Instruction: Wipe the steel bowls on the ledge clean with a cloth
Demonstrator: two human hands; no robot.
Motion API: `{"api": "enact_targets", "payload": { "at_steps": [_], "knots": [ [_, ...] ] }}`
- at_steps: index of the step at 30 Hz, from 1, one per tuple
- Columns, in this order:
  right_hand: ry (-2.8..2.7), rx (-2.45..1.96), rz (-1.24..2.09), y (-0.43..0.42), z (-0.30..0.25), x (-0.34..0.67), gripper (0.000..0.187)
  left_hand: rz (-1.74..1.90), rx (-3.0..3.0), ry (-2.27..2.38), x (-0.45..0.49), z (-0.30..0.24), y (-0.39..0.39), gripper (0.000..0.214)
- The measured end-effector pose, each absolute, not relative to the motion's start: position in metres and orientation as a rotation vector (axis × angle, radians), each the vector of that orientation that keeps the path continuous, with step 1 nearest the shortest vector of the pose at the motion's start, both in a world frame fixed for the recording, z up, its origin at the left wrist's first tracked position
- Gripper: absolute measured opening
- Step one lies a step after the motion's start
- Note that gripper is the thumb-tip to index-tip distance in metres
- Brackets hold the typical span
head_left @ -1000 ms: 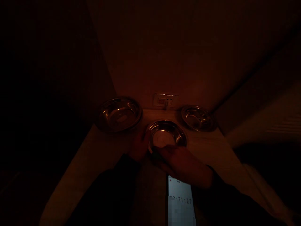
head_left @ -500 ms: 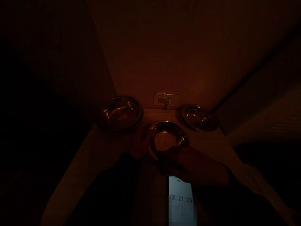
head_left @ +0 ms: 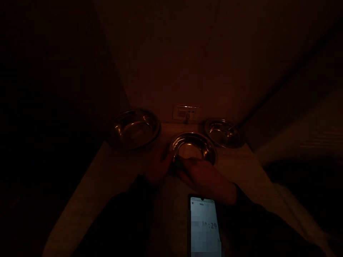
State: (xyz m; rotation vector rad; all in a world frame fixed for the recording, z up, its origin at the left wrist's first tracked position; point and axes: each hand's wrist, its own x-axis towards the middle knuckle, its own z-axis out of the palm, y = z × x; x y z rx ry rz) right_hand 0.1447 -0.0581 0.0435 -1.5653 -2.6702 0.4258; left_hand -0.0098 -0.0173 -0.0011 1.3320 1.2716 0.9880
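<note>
Bowl [head_left: 192, 149] of shiny metal sits in the middle of the tabletop [head_left: 238, 166], its mouth facing up and towards the wearer. Being round, it has no marked long axis; seen at a slant, it shows as an oval, wider from side to side. Whether its base lies flat or is slightly raised, I cannot tell.

The left hand [head_left: 157, 168] reaches in from the lower left, fingers pointing away and to the right, touching the bowl's left rim. It is too dark to tell whether that grip clasps the rim or merely steadies it. The right hand [head_left: 205, 175] crosses the near side of the bowl from the lower right, fingers pointing left and away. Its grip is curled around a dark, greenish object [head_left: 177, 165] at the near-left rim, mostly hidden by the fingers, so its long axis cannot be made out.

Below the right hand, a phone [head_left: 205, 216] points lengthwise away from the wearer, top end towards the bowl, its lit screen facing up. Farther back stand a larger metal bowl at left [head_left: 136, 132] and a smaller one at right [head_left: 223, 135], both facing upward, with a wall socket [head_left: 186, 112] between them.
</note>
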Motion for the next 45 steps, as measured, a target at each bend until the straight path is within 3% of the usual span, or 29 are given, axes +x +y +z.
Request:
{"api": "enact_targets", "payload": {
  "at_steps": [8,14,24,31,45],
  "knots": [
    [-2.669,-1.555,0.411,-0.057,0.045,0.144,0.038,1.021,1.344,1.278,-0.009,0.006,-0.020,0.047],
    [-2.752,-1.390,0.713,-0.061,0.057,0.165,0.028,0.977,1.252,1.422,-0.012,0.010,-0.019,0.060],
    [-2.643,-1.353,0.693,-0.062,0.052,0.151,0.035,1.063,1.345,1.295,-0.011,-0.001,-0.016,0.042],
    [-2.731,-1.332,0.907,-0.063,0.065,0.169,0.030,1.080,1.333,1.382,-0.015,0.003,-0.016,0.041],
    [-2.653,-1.485,0.575,-0.057,0.049,0.151,0.039,0.980,1.366,1.156,-0.011,-0.001,-0.021,0.050]
  ]
}}
